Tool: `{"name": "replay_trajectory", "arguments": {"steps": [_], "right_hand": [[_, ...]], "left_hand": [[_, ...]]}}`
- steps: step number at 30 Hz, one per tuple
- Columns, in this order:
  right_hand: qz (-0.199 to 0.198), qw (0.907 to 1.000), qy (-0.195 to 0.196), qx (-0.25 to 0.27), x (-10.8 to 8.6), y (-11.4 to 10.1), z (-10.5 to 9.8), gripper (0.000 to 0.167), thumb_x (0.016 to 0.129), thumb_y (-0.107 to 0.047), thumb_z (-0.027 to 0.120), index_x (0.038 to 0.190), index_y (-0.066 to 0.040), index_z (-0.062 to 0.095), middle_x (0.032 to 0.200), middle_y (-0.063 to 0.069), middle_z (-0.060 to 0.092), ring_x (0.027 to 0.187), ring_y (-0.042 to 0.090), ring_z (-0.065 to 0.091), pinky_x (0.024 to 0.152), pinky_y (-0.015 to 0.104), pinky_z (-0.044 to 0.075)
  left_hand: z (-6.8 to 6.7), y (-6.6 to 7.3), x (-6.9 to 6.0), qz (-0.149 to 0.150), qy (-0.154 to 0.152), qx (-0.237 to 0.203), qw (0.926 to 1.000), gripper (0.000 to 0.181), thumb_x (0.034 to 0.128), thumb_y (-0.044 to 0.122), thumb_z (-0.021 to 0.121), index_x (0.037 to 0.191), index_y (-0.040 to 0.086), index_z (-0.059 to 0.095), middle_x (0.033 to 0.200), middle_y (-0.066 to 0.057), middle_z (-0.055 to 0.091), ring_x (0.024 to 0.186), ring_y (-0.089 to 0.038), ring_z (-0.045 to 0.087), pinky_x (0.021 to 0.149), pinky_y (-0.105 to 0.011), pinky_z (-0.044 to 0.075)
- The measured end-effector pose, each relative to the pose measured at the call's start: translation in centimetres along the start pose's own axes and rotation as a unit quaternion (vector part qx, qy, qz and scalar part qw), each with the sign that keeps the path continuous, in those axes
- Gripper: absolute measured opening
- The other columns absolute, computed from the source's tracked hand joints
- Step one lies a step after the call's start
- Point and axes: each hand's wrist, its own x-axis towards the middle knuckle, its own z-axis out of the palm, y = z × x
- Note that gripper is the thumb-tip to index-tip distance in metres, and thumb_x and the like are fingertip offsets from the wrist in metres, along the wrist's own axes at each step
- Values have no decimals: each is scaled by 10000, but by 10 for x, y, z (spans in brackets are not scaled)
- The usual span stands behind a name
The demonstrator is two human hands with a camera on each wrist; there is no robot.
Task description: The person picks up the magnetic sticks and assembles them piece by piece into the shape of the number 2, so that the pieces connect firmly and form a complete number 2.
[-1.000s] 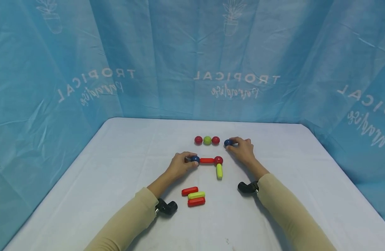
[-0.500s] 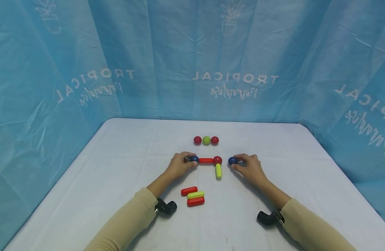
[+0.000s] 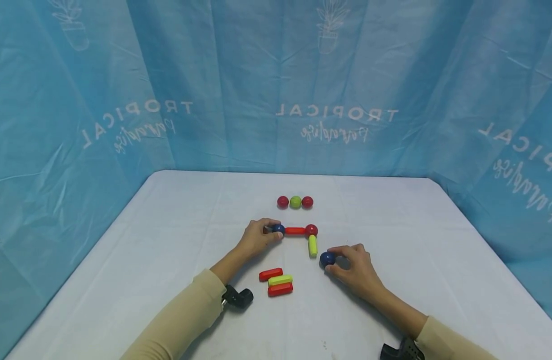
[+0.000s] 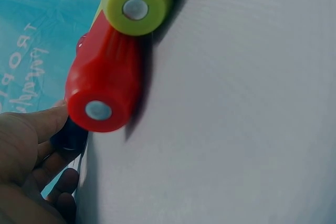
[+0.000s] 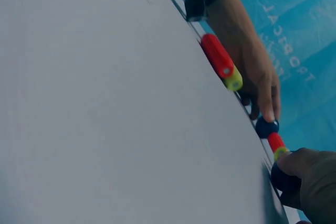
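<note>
- blue printed curtain [image 3: 239, 75] up at twelve o'clock, lettering reversed, hanging behind a white table [image 3: 393, 215].
- eyes to the middle: red joint ball [image 3: 311, 230], with a red stick [image 3: 296, 230] running off at nine o'clock and a yellow-green stick [image 3: 313, 246] at six.
- left hand [image 3: 257, 236]: thumb and fingertips pinching the left blue ball [image 3: 278, 229], which sits right against the red stick's nine-o'clock end.
- right hand [image 3: 354, 267]: thumb and forefinger pinching the right blue ball [image 3: 327, 258], at five o'clock from the joint, near the yellow-green stick but apart from it; whether it touches the table, can't tell, nor how the other fingers lie.
- eleven o'clock from the joint, a tidy row: left spare red ball [image 3: 283, 202], green ball [image 3: 296, 202], right spare red ball [image 3: 307, 202].
- and at seven, side by side: upper loose red stick [image 3: 270, 274], loose yellow-green stick [image 3: 280, 280], lower loose red stick [image 3: 280, 289].
</note>
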Motion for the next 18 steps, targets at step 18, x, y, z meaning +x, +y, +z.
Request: {"name": "replay_trajectory", "arguments": {"steps": [18], "right_hand": [[-369,9989,271,-137,-5,-21,16,445,693,-295,828,1089,-167,671,1027,-44,674,930,104,412,784,316,332]], "left_hand": [[1,-3,2,68,-30,10,10000,380,838,260,703,1203,172,640,1092,-94,532,965,-195,479,724,-263,439]]}}
